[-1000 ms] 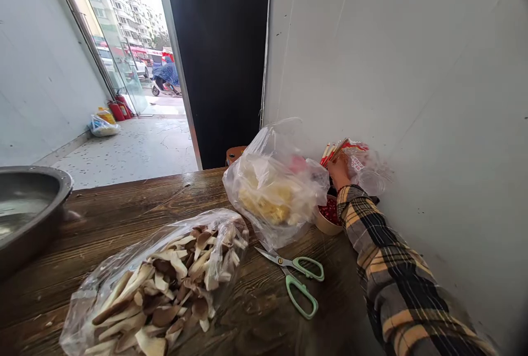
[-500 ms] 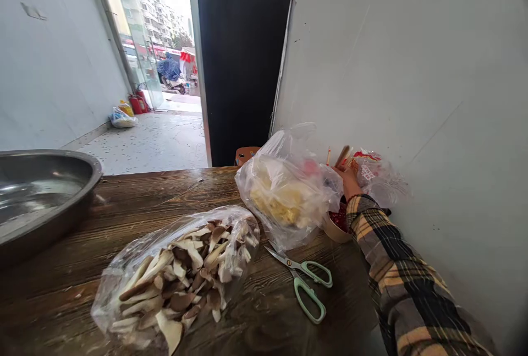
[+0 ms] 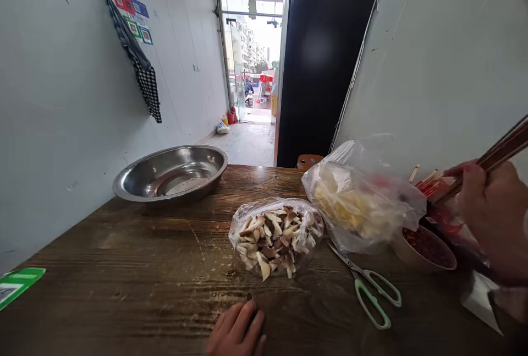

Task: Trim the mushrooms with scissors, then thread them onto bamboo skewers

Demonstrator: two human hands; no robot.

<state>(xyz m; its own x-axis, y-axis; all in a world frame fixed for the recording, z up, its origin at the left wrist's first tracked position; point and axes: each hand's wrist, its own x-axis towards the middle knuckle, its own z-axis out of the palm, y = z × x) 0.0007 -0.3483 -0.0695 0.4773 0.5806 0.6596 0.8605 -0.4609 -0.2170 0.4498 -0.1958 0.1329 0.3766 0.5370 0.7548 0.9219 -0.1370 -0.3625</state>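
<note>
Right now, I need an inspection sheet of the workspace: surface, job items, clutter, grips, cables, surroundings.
Surface: dark wooden table, pale scuffs near the mushroom bag.
Job's things: bundle of sticks in the right grip; mushroom bag ahead of the left grip.
Clutter: scissors beside the mushroom bag; bag of yellow food; bowl with red contents; metal basin; green card.
Grips: right closed around the bundle of sticks; left low in view, its underside hidden.
Cables: pale strand beside the black panel; cannot tell whether it's a cable.
Surroundings: doorway to a street, red extinguishers, hanging checked cloth.
</note>
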